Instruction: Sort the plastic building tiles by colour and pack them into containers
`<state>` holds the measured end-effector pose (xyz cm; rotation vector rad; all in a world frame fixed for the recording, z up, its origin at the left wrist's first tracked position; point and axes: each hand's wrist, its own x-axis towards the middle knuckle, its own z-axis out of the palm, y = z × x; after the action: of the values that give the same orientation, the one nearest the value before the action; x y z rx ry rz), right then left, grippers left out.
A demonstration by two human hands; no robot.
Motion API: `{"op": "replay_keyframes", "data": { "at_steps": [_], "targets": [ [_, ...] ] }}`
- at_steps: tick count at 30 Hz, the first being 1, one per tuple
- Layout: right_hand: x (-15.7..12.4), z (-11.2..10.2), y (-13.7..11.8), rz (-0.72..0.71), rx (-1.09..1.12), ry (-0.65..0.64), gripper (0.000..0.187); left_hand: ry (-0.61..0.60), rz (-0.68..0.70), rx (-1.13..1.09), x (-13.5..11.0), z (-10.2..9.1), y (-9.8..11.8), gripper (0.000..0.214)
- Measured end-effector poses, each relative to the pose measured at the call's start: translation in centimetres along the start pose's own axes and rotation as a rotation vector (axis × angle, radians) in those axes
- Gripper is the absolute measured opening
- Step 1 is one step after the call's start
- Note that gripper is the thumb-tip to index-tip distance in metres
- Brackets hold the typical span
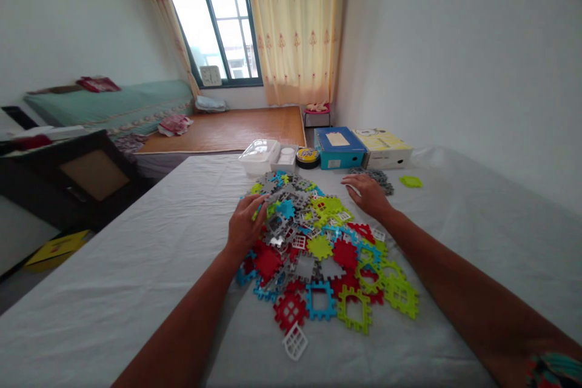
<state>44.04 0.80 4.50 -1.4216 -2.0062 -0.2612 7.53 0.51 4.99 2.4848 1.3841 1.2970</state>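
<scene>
A large heap of plastic interlocking building pieces in red, blue, lime green, grey and white lies on the white cloth. My left hand (245, 224) rests at the heap's left edge, its fingers reaching over grey pieces (291, 197), with thumb and index finger apart. My right hand (366, 194) is to the right of the heap's far end, fingers apart, beside a separate pile of grey pieces (379, 179) that it partly hides. Nearest to me are a white window-shaped piece (295, 342), a red window piece (291, 311) and a blue square frame (321, 300).
Behind the heap stand a clear plastic container (260, 156), a white box (285, 157), a round black-and-yellow tin (308, 157), a blue box (341, 147) and a yellow-and-white box (382, 148). One lime-green piece (411, 182) lies apart at the right. A wall runs along the right side.
</scene>
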Motion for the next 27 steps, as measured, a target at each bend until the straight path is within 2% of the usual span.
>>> {"op": "replay_keyframes", "data": {
  "at_steps": [3,6,8,10,13,16,22,27],
  "targets": [
    [0.6,-1.1,-4.2,-0.022,0.276,-0.014,0.025,0.081,0.108,-0.022,-0.1,-0.7,1.5,0.032],
    [0.7,-2.1,-8.6,-0.086,0.567,-0.194,0.030,0.050,0.338,-0.059,-0.6,-0.5,2.9,0.030],
    [0.3,-2.3,-10.7,-0.153,0.650,-0.290,0.035,0.029,0.447,-0.100,-1.0,-0.1,3.6,0.030],
    [-0.2,-2.1,-11.7,-0.206,0.660,-0.307,0.032,0.005,0.488,-0.156,-1.4,0.5,4.2,0.029],
    [-0.8,-1.2,-11.7,-0.219,0.649,-0.245,0.024,-0.031,0.491,-0.186,-1.7,1.2,4.7,0.027],
    [-1.0,-0.3,-10.9,-0.142,0.680,-0.233,0.023,-0.042,0.480,-0.151,-1.6,1.3,4.6,0.027],
    [-0.3,0.1,-9.6,0.165,0.885,-0.371,0.036,-0.033,0.414,-0.086,-1.0,0.2,3.4,0.029],
    [-0.2,-0.1,-8.6,0.363,0.988,-0.337,0.041,0.016,0.301,-0.087,-0.9,0.0,1.8,0.028]
  ]
}}
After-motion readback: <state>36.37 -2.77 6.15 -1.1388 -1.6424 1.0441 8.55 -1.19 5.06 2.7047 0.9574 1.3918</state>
